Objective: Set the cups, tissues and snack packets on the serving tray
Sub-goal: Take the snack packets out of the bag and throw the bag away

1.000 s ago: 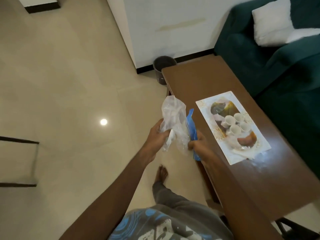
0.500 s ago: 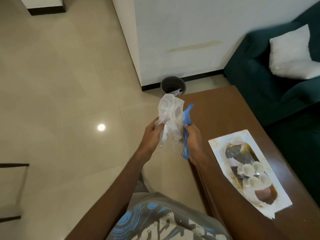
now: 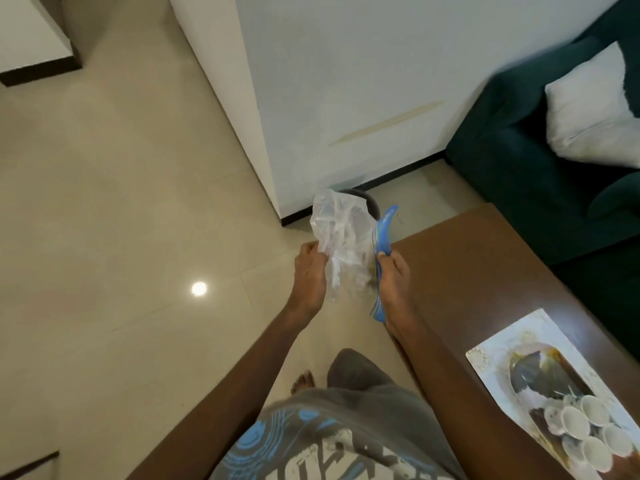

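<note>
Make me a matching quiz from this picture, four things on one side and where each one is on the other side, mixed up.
Things:
1. cups
2. clear plastic bag
3. white cushion
4. bin

Places:
A. on the green sofa
B. on the floor by the wall
C. on the tray
D. held in both hands, off the table

Pairs: 1-C, 2-D, 3-A, 4-B

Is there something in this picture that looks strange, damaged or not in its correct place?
Two small things. The white wall has a long yellowish streak running slantwise, like a stain or scrape. The paper sheet under the cups looks speckled and worn at its edges. Nothing looks spilled; both hands hold a crumpled clear bag over the floor.
</note>
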